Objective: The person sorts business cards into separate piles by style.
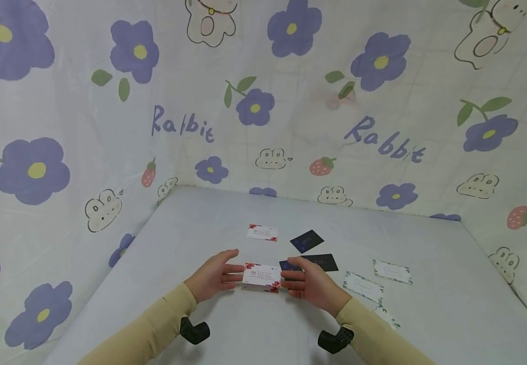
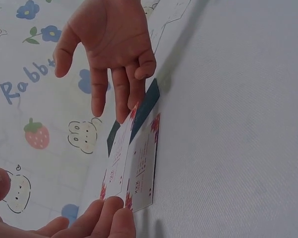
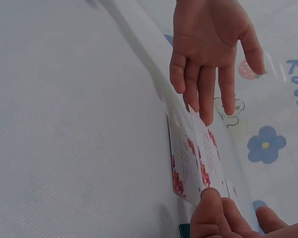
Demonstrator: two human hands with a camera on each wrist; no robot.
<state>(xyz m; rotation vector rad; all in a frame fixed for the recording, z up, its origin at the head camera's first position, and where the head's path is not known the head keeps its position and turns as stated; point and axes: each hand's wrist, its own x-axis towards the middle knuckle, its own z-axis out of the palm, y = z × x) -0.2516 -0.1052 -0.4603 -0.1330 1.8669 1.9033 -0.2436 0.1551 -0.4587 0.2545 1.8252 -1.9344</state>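
A white business card with red floral corners [image 1: 262, 275] spans the gap between my hands, its short ends at the fingertips. In the left wrist view this upper card [image 2: 120, 153] stands a little above a matching lower card [image 2: 144, 171]. My left hand [image 1: 211, 276] is at its left end, fingers straight and thumb raised clear. At the opposite end my right hand [image 1: 315, 284] faces it, palm inward, fingers extended, thumb apart. The right wrist view has the upper card [image 3: 209, 153] touching or nearly touching both hands' fingertips. Part of a dark card [image 1: 325, 262] is hidden behind my right hand.
Farther back lie another red-cornered white card [image 1: 262, 232] and a dark blue card [image 1: 307, 241]. To the right are leaf-bordered cards [image 1: 392, 271], one partly covered by another [image 1: 364, 287]. A flower-printed curtain [image 1: 254, 137] encloses the white table [image 1: 199, 213].
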